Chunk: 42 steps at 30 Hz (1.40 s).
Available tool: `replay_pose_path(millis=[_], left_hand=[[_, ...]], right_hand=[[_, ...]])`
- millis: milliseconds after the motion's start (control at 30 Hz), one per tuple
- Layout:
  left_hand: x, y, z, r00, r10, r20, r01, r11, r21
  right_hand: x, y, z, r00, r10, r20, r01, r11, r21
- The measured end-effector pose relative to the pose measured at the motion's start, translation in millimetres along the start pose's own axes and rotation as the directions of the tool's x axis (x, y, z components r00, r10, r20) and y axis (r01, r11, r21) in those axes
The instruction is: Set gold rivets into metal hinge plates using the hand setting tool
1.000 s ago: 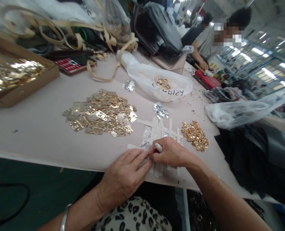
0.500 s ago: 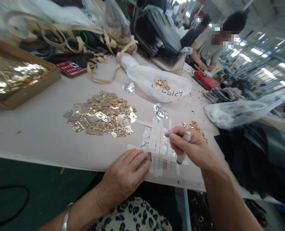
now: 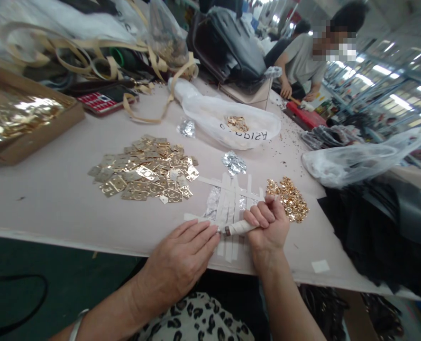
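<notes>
My right hand is closed around a short hand tool with a white-wrapped handle. Its dark metal end points left and meets the fingertips of my left hand. Those fingers lie close together on the table edge, pressing down a small metal plate that is mostly hidden under them. Beneath both hands is a patch of white tape strips over clear plastic. Left of it lies a heap of gold metal plates, some with cut-out letters. Small gold fittings are piled just right of my right hand.
Silver discs lie beyond the tape, with a white plastic bag behind. A cardboard box of gold parts stands at left, near a red phone-like device. Black sheets hang at right. A co-worker works behind.
My right hand has turned over and moved left and down, bringing the tool's metal end to my left fingertips. The plate under my left hand now shows less. The view has shifted slightly.
</notes>
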<state>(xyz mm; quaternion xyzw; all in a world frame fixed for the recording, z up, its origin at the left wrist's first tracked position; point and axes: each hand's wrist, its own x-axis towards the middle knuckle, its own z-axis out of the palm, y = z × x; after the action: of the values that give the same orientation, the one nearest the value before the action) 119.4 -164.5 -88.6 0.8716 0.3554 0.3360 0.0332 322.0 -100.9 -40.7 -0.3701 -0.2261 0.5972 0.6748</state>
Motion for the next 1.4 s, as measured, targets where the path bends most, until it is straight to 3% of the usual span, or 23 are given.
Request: replay_pose_path(millis=[233, 367, 533, 700, 867, 1133, 1400], left_hand=[[-4, 0, 3.2, 1.0, -0.006, -0.005, 0.006, 1.0, 0.001], [-6, -1, 2.8, 1.0, -0.001, 0.007, 0.001, 1.0, -0.016], [-5, -3, 0.9, 0.999, 0.019, 0.049, -0.016, 0.999, -0.046], [-4, -3, 2.0, 0.998, 0.033, 0.049, -0.03, 0.997, -0.072], [-3, -2, 2.7, 1.0, 0.016, 0.0, -0.016, 0.997, -0.074], [-4, -2, 3.3, 1.0, 0.006, -0.005, -0.006, 0.998, -0.067], [-5, -1, 5.6, 1.0, 0.011, -0.004, -0.011, 0.998, -0.054]], right_hand=[[-3, 9, -6, 0.998, 0.04, -0.057, -0.032, 0.989, 0.147], [-5, 10, -8, 0.998, 0.012, -0.058, -0.005, 0.993, 0.119], [-7, 11, -4, 0.997, -0.068, 0.025, 0.069, 0.997, -0.031], [-17, 9, 16, 0.994, -0.098, 0.056, 0.103, 0.989, -0.107], [-33, 8, 36, 0.957, -0.116, 0.267, 0.189, 0.945, -0.266], [-26, 6, 16, 0.966, -0.227, 0.123, 0.248, 0.949, -0.194], [-28, 11, 26, 0.927, -0.22, 0.303, 0.287, 0.937, -0.197]])
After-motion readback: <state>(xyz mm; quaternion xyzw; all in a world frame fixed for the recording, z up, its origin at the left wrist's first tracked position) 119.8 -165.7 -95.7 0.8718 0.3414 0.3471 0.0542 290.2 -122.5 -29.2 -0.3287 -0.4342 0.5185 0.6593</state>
